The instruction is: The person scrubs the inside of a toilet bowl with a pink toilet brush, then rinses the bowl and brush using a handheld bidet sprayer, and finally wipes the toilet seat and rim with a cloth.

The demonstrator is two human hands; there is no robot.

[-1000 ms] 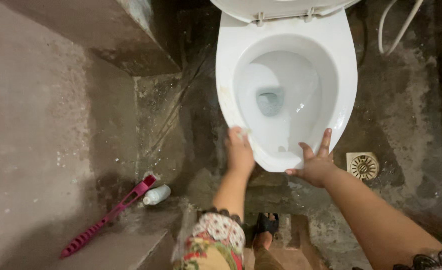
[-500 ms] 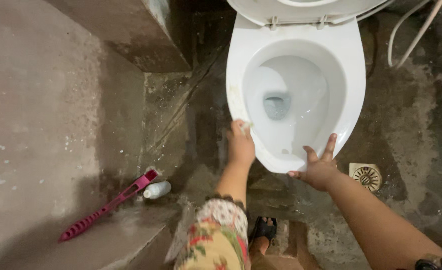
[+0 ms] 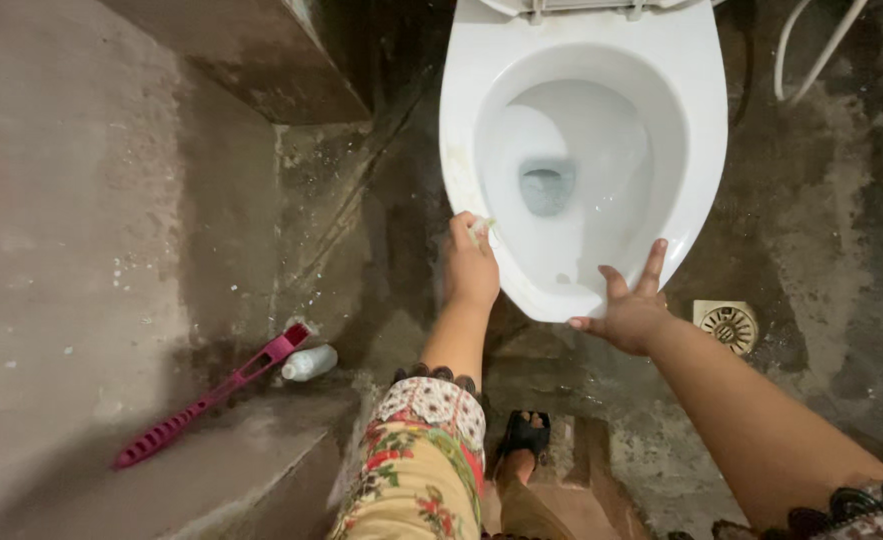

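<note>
A white toilet bowl (image 3: 696,120) with its seat up stands on a stained concrete floor, seen from above. My left hand (image 3: 473,268) presses a small pale scrub pad (image 3: 480,229) against the bowl's front left rim. My right hand (image 3: 629,308) rests with spread fingers on the front right rim and holds nothing.
A pink long-handled brush (image 3: 206,398) and a small white bottle (image 3: 311,363) lie on a concrete step at lower left. A square floor drain (image 3: 726,325) sits right of the bowl. A white hose (image 3: 811,50) hangs at upper right. My sandalled foot (image 3: 524,440) is below the bowl.
My left hand has slid a little up along the left rim with the pad. My right hand stays on the front right rim. The view shifted slightly.
</note>
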